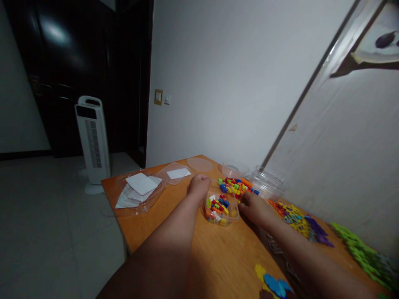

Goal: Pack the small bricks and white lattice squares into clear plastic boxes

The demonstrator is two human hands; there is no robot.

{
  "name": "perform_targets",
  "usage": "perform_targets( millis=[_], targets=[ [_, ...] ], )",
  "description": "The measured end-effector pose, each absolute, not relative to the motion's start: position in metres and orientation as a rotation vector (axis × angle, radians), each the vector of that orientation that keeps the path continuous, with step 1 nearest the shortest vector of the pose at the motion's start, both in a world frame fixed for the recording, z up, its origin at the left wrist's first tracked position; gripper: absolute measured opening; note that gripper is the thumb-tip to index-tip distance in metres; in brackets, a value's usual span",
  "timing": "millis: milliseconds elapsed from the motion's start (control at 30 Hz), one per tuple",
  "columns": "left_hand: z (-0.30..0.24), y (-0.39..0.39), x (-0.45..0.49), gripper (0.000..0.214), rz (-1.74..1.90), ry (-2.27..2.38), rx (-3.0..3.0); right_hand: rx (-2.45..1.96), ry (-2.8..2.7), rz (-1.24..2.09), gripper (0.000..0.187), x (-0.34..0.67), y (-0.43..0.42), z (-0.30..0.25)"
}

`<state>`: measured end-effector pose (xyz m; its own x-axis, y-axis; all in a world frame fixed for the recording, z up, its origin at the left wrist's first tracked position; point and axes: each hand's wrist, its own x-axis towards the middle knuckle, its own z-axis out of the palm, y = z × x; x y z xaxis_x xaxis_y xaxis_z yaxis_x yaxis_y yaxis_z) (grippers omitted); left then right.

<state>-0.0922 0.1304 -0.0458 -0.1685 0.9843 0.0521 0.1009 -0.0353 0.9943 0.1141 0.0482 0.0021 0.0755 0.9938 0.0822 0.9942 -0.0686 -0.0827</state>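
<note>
A clear plastic container point(233, 212), tilted on the wooden table, holds several small coloured building bricks point(218, 205). My left hand point(198, 185) is closed on its left rim near the far side. Just behind the container lies a loose pile of building bricks point(238, 187) in red, yellow, green, orange and blue. At the near right edge of that pile is my right hand point(253, 206), fingers curled beside the container's right side. Whatever it may hold is hidden by the fingers.
Stacked clear containers point(268, 182) stand against the wall. Clear lids with white cards point(141, 184) lie at the table's left. Yellow and purple plastic pieces point(297, 220), green pieces point(355, 243) and blue discs point(274, 284) are to the right. A tower fan point(93, 143) stands on the floor.
</note>
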Motion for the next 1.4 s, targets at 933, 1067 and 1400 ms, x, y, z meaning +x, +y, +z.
perform_targets(
  millis=[933, 1067, 1400],
  targets=[
    [-0.046, 0.133, -0.093, 0.013, 1.338, 1.436, 1.245, -2.007, -1.858, 0.138, 0.018, 0.160, 0.065, -0.010],
    [-0.046, 0.133, -0.093, 0.013, 1.351, 1.431, 1.252, -2.070, -2.033, 0.047, 0.024, 0.149, 0.061, -0.009],
    [-0.045, 0.132, -0.094, 0.014, 1.343, 1.421, 1.247, -2.131, -2.051, -0.044, 0.017, 0.137, 0.060, -0.007]
  ],
)
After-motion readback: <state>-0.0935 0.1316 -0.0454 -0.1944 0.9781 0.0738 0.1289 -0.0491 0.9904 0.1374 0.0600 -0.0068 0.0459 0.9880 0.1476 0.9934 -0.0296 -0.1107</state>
